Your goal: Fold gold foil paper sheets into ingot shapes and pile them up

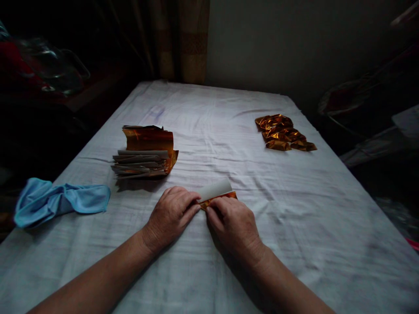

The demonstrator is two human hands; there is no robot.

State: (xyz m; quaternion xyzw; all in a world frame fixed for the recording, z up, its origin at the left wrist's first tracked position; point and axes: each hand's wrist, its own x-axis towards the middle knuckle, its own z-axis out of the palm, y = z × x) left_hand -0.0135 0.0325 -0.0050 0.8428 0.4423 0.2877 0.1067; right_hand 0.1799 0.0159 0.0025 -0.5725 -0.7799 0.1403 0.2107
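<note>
A sheet of gold foil paper (215, 189), pale on its back, lies on the cloth with its near edge folded over to show gold. My left hand (172, 212) pinches the left end of that fold between thumb and fingers. At the middle and right of the fold, my right hand (235, 224) has its fingers curled and closed on the paper. The hands are close together but apart, and they hide part of the near edge. Beyond my left hand stands a stack of gold foil paper (149, 139), curled open, gold inside and grey on the backs.
Several folded gold foil pieces (282, 133) are heaped at the far right of the table. A crumpled light blue cloth (62, 200) lies at the left edge. A white sheet (203, 113) with wrinkles covers the table. A glass jug (52, 65) stands in the dark at left.
</note>
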